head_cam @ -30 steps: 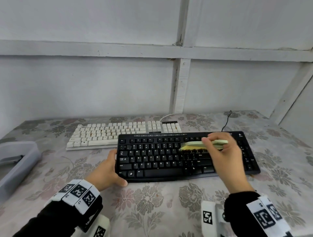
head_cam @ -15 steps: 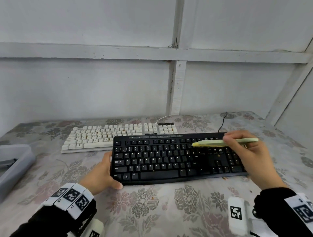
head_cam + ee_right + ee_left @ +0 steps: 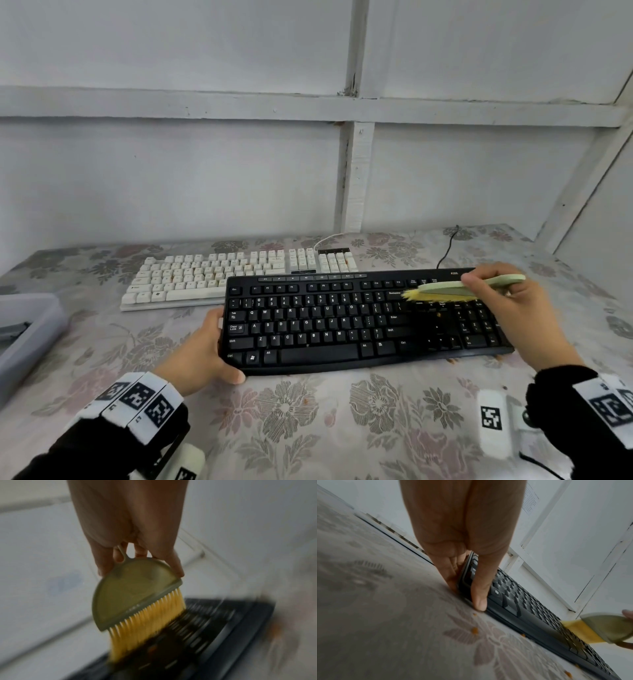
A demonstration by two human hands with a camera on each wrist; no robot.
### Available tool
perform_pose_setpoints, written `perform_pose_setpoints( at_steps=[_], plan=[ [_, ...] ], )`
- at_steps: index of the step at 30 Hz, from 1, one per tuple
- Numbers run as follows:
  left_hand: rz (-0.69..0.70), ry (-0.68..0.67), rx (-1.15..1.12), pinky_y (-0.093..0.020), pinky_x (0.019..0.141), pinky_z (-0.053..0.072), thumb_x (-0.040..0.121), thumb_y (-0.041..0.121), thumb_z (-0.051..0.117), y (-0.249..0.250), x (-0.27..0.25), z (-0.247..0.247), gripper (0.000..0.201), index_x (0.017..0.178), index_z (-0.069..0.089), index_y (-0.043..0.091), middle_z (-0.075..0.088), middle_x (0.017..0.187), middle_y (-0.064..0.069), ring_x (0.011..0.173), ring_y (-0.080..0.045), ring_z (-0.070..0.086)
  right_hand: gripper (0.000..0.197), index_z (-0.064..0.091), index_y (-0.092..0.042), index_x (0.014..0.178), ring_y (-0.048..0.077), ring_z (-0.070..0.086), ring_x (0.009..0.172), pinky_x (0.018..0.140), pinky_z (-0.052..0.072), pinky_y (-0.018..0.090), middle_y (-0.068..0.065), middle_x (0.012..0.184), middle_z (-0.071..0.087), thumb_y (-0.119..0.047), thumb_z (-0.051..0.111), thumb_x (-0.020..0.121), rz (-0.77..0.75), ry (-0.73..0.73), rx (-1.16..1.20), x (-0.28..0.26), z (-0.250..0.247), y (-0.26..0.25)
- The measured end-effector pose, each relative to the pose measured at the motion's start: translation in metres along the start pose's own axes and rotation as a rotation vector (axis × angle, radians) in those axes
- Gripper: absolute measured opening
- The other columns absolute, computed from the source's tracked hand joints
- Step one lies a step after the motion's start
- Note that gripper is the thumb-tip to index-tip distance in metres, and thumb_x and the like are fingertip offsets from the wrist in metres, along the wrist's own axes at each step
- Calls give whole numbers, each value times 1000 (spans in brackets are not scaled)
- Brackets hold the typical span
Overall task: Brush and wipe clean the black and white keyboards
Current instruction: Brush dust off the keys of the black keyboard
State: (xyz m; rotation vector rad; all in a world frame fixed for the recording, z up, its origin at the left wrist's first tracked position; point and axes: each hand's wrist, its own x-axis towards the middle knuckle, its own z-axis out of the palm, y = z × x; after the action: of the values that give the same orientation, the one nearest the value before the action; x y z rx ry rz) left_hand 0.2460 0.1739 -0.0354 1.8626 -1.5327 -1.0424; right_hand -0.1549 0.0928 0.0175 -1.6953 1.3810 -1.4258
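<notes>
Bracing hand: left hand (image 3: 202,353) clasps the black keyboard's (image 3: 342,329) near-left corner, likely steadying it on the table (image 3: 308,421).
Brushing hand: right hand (image 3: 513,308) grasps the brush (image 3: 459,289), yellow bristles on the right-side keys.
Crumbs: orange bits (image 3: 474,630) beside the front edge.
Waiting: white keyboard (image 3: 219,274) just behind, untouched.

The scene is viewed from the head, above and near, facing down and forward toward the far wall; the black keyboard (image 3: 366,318) is seen low and close from its left end by the left wrist view; its right part is seen close by the right wrist view, blurred; the keyboard is shared by all three.
</notes>
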Motion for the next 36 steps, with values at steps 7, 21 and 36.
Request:
perform_pose_setpoints(
  at_steps=[7, 21, 36],
  plan=[
    [-2, -1, -2, -19, 74, 43, 62, -2, 78, 1, -2, 0, 95, 128, 19, 32, 63, 105, 4, 96, -10, 60, 19, 67, -15, 77, 9, 55, 74, 62, 41, 7, -1, 79, 64, -34, 67, 74, -12, -23, 87, -1, -12, 1],
    [-20, 1, 15, -18, 73, 43, 62, -2, 78, 4, -2, 1, 96, 133, 20, 27, 62, 104, 5, 96, -9, 59, 11, 66, -18, 78, 9, 49, 63, 49, 35, 6, -4, 70, 61, -28, 70, 80, 34, 89, -23, 15, -48, 19],
    [-10, -15, 5, -38, 96, 46, 59, 3, 81, -2, 2, -1, 100, 133, 20, 28, 63, 108, 5, 101, -14, 59, 7, 66, -17, 78, 0, 47, 46, 44, 33, 5, -12, 57, 60, -20, 66, 84, -54, 19, 69, -34, 32, -75]
  ],
)
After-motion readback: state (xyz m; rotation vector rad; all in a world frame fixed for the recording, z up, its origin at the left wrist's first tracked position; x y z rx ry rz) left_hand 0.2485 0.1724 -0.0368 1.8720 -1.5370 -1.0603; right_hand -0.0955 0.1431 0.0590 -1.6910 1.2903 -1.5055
